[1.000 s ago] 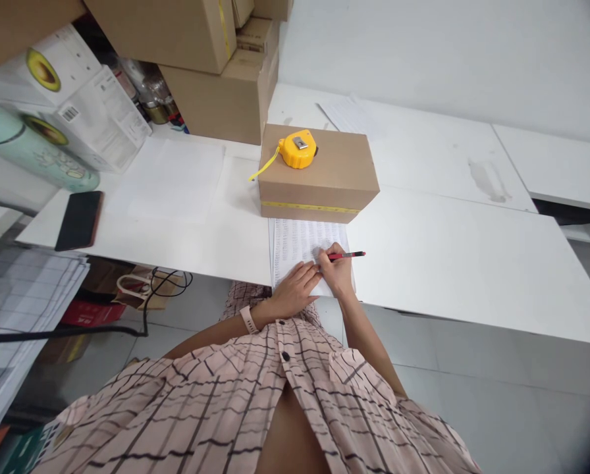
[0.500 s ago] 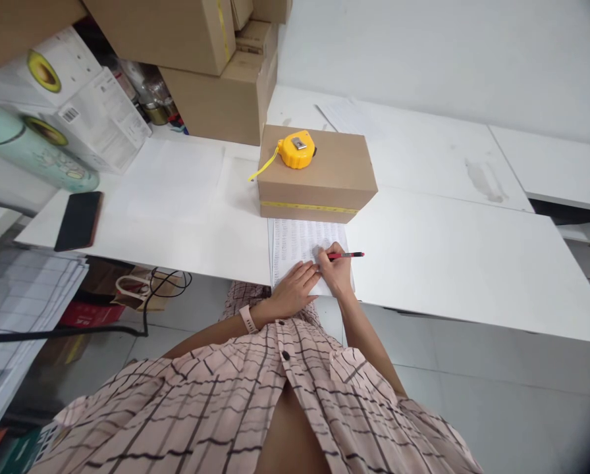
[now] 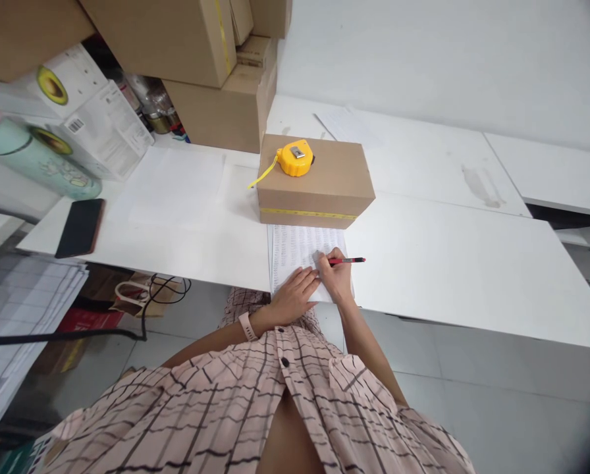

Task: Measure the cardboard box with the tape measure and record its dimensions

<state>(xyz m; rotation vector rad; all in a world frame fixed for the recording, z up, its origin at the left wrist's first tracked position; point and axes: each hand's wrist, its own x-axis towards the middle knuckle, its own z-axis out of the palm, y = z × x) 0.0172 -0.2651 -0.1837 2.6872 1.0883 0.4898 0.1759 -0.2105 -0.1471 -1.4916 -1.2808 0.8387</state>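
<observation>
On the white table's front edge lies a sheet of paper covered with printed rows. My right hand is closed around a red and black pen, its back end pointing right; the tip is hidden behind my fingers. Flat on the sheet's lower part rests my left hand, fingers stretched out and nearly touching the right hand. Just beyond the paper stands a closed cardboard box with a yellow strip along its front. A yellow tape measure sits on top of it.
Stacked cardboard boxes rise at the back left. Farther left are white cartons with avocado pictures, a mint-green bottle and a dark phone. Loose papers lie on the white table.
The whole view has shifted slightly, so the scene sits a little lower. My hands keep their places on the paper, the pen still in my right hand.
</observation>
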